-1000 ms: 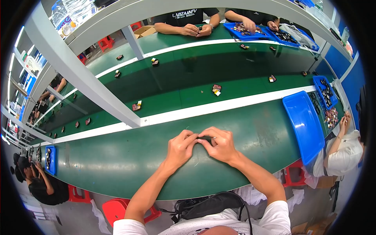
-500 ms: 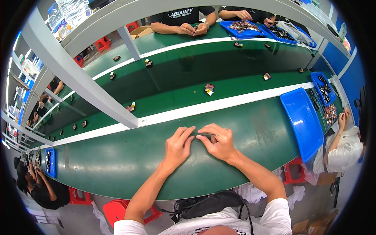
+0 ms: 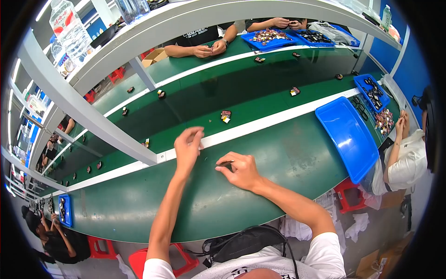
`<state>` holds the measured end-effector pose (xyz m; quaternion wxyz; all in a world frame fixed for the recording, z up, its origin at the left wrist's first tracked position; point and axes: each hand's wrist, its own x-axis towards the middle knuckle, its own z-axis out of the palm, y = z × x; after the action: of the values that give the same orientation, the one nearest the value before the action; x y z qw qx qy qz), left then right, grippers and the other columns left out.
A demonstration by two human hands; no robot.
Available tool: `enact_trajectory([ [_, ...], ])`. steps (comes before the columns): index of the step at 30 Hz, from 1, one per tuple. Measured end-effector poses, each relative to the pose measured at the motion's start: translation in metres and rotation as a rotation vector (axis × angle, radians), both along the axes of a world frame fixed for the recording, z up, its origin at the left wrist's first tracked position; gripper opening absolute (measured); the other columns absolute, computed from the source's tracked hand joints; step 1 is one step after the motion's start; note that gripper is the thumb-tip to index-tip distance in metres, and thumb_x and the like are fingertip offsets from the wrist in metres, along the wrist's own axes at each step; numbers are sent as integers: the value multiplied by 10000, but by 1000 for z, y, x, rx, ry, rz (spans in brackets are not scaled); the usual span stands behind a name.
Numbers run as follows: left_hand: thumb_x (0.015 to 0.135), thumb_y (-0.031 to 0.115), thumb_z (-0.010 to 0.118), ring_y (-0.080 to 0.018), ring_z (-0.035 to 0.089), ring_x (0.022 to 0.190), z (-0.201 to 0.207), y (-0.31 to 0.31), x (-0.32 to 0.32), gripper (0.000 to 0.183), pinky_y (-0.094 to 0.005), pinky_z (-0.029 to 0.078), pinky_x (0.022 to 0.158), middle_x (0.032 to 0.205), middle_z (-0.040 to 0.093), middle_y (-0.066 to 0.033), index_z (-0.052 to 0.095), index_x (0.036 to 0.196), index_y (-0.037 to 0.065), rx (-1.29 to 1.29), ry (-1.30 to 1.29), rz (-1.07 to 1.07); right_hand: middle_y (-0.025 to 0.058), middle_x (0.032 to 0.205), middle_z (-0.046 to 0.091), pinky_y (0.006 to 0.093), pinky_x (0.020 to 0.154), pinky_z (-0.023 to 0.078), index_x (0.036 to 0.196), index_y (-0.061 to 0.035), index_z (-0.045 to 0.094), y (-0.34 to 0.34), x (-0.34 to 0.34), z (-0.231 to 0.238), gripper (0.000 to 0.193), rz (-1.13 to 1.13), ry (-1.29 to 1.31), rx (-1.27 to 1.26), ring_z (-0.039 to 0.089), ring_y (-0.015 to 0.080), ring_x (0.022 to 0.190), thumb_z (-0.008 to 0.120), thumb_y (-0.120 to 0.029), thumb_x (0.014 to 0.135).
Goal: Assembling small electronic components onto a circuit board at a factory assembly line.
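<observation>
My left hand [image 3: 187, 145] is raised over the near side of the white rail, its fingers bent, a little blurred and apart from the thumb. I make out nothing in it. My right hand [image 3: 241, 171] is closed in a pinch over the green table, holding a small dark flat piece [image 3: 226, 163]; most of that piece is hidden by the fingers. Beyond the rail, a small dark part with a yellow and white label [image 3: 226, 116] lies on the green belt, right of my left hand. A similar part [image 3: 146, 143] lies farther left, beside the grey post.
An unfilled blue tray [image 3: 348, 139] stands at the right, with a blue tray of black parts [image 3: 372, 92] behind it. The white rail [image 3: 260, 122] divides table from belt. A grey slanting post [image 3: 102, 97] rises at left. Co-workers sit across and at both ends.
My hands, together over the table before, are now apart. The left has moved up and left towards the rail; the right keeps the dark piece. The whole view has shifted slightly.
</observation>
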<state>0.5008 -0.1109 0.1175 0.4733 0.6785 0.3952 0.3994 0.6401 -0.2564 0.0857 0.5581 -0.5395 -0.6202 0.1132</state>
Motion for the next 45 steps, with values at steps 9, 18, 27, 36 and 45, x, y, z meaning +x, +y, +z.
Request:
enact_trajectory([
  [9,779,135,782,-285,716,801,3,84,115,184,-387,566,758,982,760,-86,799,960,102,583,714,-273,33,849,722,320,602,560,870,-75,700,-6,16,-4,137,35,-43,86,744,198,721,803,-74,780],
  [18,697,101,743,-269,727,842,-2,109,129,188,-394,576,745,838,741,-79,743,885,88,584,1039,-339,50,825,701,373,586,527,864,-76,681,-4,21,-4,136,23,-68,92,680,260,651,785,-116,785],
  [27,826,22,675,-146,634,522,16,87,68,61,-295,473,445,706,676,-83,649,866,-18,281,656,-341,32,822,706,345,564,522,860,-81,685,-7,23,-3,131,36,-78,101,686,234,646,788,-114,787],
  [36,972,92,637,-143,612,501,0,-34,-52,284,-231,414,386,730,645,-82,650,1198,-79,-164,65,100,58,793,717,355,574,501,843,-79,717,-11,13,17,135,117,146,-22,656,233,631,795,-159,768],
  [45,996,80,608,-206,702,639,-20,-79,-43,263,-260,535,499,932,709,-189,612,1195,-93,-253,-151,54,-103,564,484,210,466,240,902,-20,744,-12,23,12,149,212,527,-275,351,-24,500,840,-88,811],
])
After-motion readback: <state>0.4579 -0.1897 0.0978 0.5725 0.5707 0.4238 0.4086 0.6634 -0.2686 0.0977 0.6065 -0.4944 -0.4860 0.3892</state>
